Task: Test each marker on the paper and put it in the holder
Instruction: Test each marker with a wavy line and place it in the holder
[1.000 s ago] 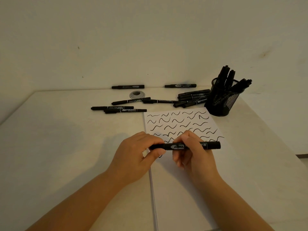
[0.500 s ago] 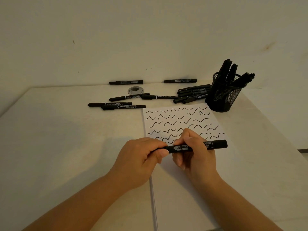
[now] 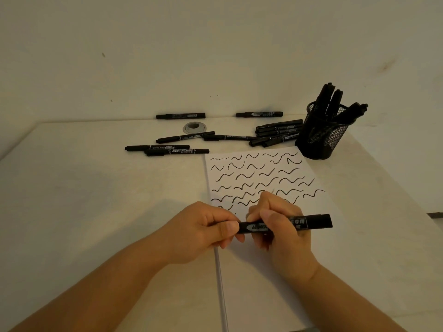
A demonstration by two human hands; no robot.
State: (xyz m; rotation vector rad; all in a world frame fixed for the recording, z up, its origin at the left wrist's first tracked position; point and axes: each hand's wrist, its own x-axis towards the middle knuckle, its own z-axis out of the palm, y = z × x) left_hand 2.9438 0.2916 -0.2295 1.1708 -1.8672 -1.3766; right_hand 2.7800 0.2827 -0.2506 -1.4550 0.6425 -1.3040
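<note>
Marker (image 3: pixel 285 224) lay crosswise above the paper (image 3: pixel 263 271), right hand (image 3: pixel 282 233) gripping its barrel, left hand (image 3: pixel 206 231) pinching its left end

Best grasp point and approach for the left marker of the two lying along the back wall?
Pinch the left back marker mid-barrel, coming from above. It lies flat, lengthwise along the wall at the table edge, so its front and top are free and nothing crowds it; the grommet lies apart in front.

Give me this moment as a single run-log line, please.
left hand grips marker end | right hand holds barrel | over paper | holder part-filled
</note>
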